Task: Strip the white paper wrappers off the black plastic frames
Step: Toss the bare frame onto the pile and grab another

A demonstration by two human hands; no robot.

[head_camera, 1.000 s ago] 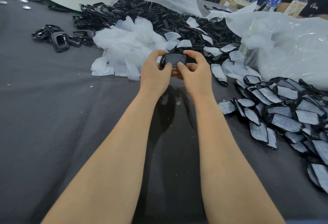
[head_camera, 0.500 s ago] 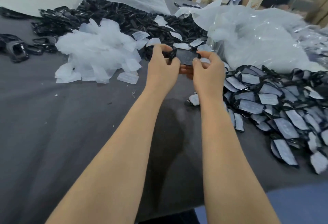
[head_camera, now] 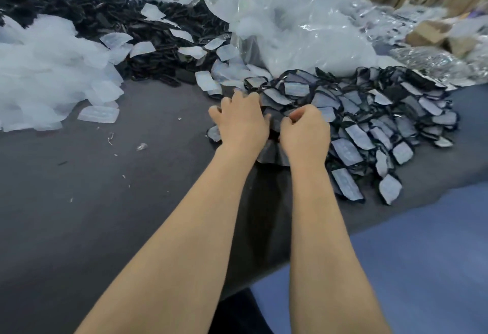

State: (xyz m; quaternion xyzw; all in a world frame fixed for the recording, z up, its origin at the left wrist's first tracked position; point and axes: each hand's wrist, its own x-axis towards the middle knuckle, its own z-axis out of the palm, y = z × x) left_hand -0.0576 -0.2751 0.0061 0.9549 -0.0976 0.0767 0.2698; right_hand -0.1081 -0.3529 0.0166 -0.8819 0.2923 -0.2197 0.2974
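Observation:
A heap of black plastic frames in white paper wrappers (head_camera: 351,132) lies on the dark cloth at the right. My left hand (head_camera: 240,122) lies palm down on the heap's near left edge, thumb spread out to the left, fingertips hidden among the frames. Close beside it my right hand (head_camera: 305,132) has its fingers curled and pinches a dark frame (head_camera: 274,123) that shows between the two hands. Another dark piece (head_camera: 272,155) lies under my wrists. Bare black frames (head_camera: 158,50) are piled at the back.
Stripped white wrappers (head_camera: 45,69) are heaped at the left, with loose ones (head_camera: 99,114) near them. A big clear plastic bag (head_camera: 298,24) bulges behind the wrapped heap. The table's edge (head_camera: 396,209) runs diagonally at the lower right, with blue floor beyond.
Both hands held one black frame up in front of the piles. They have dropped down and right onto the edge of the wrapped heap, and my view has turned to the right.

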